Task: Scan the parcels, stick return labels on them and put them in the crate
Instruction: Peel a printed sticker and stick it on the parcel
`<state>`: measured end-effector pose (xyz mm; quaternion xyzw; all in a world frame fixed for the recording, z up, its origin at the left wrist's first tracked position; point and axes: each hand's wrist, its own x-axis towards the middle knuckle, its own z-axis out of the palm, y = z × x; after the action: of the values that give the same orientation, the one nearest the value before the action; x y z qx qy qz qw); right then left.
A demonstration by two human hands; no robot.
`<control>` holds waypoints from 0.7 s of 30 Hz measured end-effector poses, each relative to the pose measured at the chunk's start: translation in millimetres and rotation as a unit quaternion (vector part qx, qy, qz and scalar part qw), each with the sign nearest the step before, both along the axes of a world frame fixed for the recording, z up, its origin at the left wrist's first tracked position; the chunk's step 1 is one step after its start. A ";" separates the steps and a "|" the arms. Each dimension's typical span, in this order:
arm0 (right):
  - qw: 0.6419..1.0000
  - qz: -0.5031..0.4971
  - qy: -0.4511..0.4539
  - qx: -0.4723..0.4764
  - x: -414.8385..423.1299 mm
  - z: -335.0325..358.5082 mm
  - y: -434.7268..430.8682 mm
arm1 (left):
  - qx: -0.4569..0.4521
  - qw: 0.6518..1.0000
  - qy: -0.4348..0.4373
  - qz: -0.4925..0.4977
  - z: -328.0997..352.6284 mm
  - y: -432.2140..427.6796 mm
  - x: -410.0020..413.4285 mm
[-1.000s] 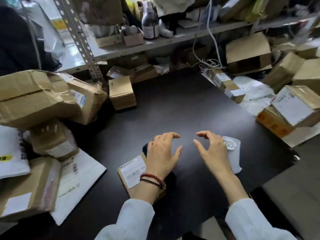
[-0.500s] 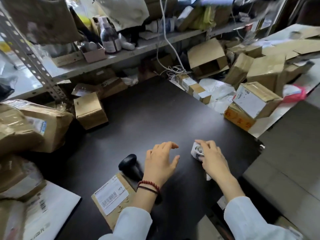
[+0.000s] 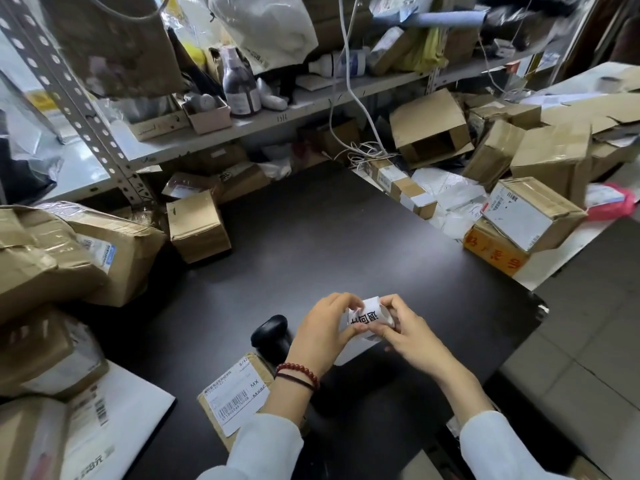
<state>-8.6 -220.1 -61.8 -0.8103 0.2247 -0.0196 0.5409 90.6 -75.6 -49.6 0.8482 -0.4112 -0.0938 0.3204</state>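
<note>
Label roll (image 3: 367,318) is held over the table (image 3: 346,237), just right of the scanner (image 3: 270,332). Left hand (image 3: 320,336) fingers pinch its printed end, right hand (image 3: 412,336) fingers curl round the roll. Thin, floppy, sticky paper, so peel from a corner. Parcel (image 3: 239,396) lies just below-left of the scanner.

White label roll (image 3: 367,318), bold black characters facing up, is pinched between the left hand (image 3: 320,336) and right hand (image 3: 414,337). Small brown parcel (image 3: 235,398), barcode slip upward, lies flat beside the black scanner (image 3: 270,332).
</note>
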 end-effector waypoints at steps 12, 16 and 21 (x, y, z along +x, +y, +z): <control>0.996 0.084 -0.019 -0.016 -1.2 7.4 5.1 | -0.016 0.999 0.046 -0.023 -2.5 11.0 4.8; 0.989 0.086 -0.011 -0.118 0.1 10.2 4.7 | -0.011 0.999 0.029 -0.029 -2.1 11.2 3.3; 0.989 0.080 -0.033 -0.116 -0.3 13.9 8.2 | -0.021 0.999 0.015 -0.027 -4.7 10.6 0.6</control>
<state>-8.9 -211.8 -47.8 -0.8818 0.1371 -0.0293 0.4503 91.1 -64.9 -54.3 0.8284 -0.4311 -0.1065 0.3413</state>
